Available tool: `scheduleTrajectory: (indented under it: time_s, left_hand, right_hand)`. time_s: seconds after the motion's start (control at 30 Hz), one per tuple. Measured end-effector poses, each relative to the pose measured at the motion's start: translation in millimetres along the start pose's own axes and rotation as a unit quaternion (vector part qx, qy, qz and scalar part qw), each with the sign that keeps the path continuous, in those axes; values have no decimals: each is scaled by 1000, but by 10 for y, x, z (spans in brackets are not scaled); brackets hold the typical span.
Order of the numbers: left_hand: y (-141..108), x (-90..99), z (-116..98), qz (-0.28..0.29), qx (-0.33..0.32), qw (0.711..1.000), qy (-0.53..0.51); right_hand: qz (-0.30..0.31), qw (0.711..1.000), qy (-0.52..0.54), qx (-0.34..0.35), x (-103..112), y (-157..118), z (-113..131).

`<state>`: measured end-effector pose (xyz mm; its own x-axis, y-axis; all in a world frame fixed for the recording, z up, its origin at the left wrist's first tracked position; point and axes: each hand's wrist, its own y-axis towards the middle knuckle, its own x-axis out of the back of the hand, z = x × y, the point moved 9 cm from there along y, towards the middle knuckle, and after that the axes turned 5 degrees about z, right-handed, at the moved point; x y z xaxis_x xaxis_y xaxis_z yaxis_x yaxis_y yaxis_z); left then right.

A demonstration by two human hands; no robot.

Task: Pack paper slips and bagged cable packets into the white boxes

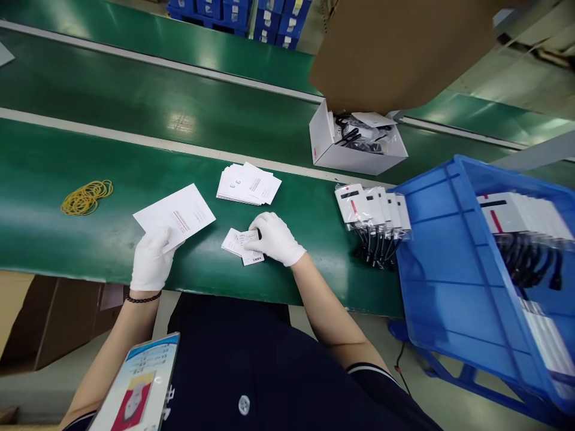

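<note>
My left hand (153,258), in a white glove, grips the lower edge of a white printed booklet (182,212) with a red line on it. The booklet is raised above the green work surface. My right hand (275,238), gloved too, pinches a small printed card (251,256) at the small pile of cards (232,240). Its fingertips are partly hidden behind the hand. Just beyond the hands lies a loose stack of white booklets (245,182).
Yellow rubber bands (87,197) lie at the left. On the right are bagged white packs with black cables (375,209) and a blue crate (442,251) holding more of them. A white box (359,157) with cables stands behind, beside a raised cardboard flap (395,48).
</note>
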<state>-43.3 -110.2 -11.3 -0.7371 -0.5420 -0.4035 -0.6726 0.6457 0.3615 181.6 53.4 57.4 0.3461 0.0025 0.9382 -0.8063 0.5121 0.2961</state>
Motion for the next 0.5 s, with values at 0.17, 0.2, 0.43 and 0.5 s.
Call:
scheduleTrajectory:
  time_s: [0.17, 0.2, 0.43, 0.5]
  left_hand:
    - [-166, -517, 191, 128, 43, 990, -35]
    - [-245, -712, 252, 181, 61, 981, -39]
    - [-554, -1437, 383, 312, 138, 931, -127]
    - [-498, -1393, 331, 294, 128, 939, -126]
  right_hand:
    - [-28, 960, 267, -77, 125, -228, 0]
    - [-53, 961, 263, -67, 198, -268, 72]
    - [-189, 962, 195, -8, 511, -440, 287]
    - [-214, 941, 261, -16, 517, -489, 176]
